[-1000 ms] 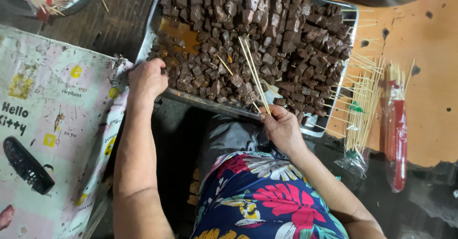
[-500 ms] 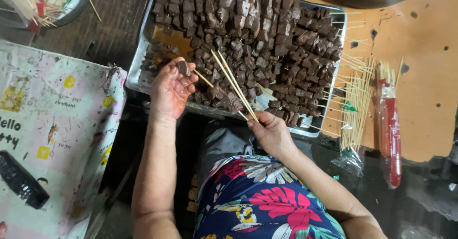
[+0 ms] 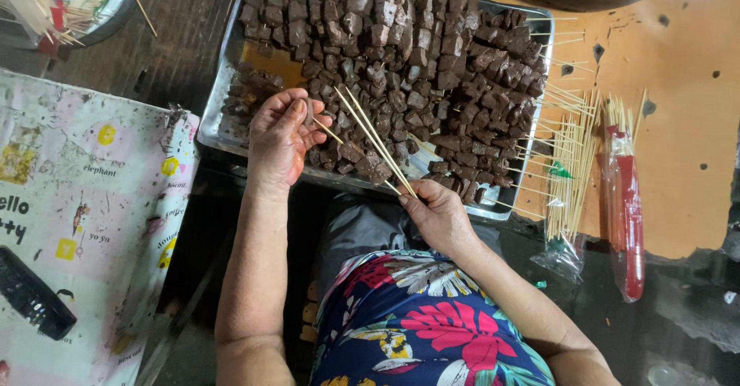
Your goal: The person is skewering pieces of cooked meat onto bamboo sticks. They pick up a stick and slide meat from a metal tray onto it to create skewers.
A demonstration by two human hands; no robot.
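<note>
A metal tray (image 3: 222,128) holds many dark brown meat cubes (image 3: 401,54), some threaded on sticks at its right side. My right hand (image 3: 435,215) sits at the tray's near edge and grips a small bundle of bamboo skewers (image 3: 370,135) that point up and left over the meat. My left hand (image 3: 281,135) is raised over the tray's near left corner, pinching a meat cube (image 3: 310,113) at the tip of one skewer.
Loose bamboo skewers (image 3: 572,178) lie in a clear bag right of the tray on an orange surface (image 3: 686,124), beside a red-banded packet of sticks (image 3: 626,209). A patterned cloth (image 3: 85,216) with a black remote (image 3: 31,301) lies at left. A bowl with sticks (image 3: 69,8) stands top left.
My left hand lifted off the tray's edge with a meat cube and brought it to the skewer tips. My right hand tilted the skewers leftward toward it.
</note>
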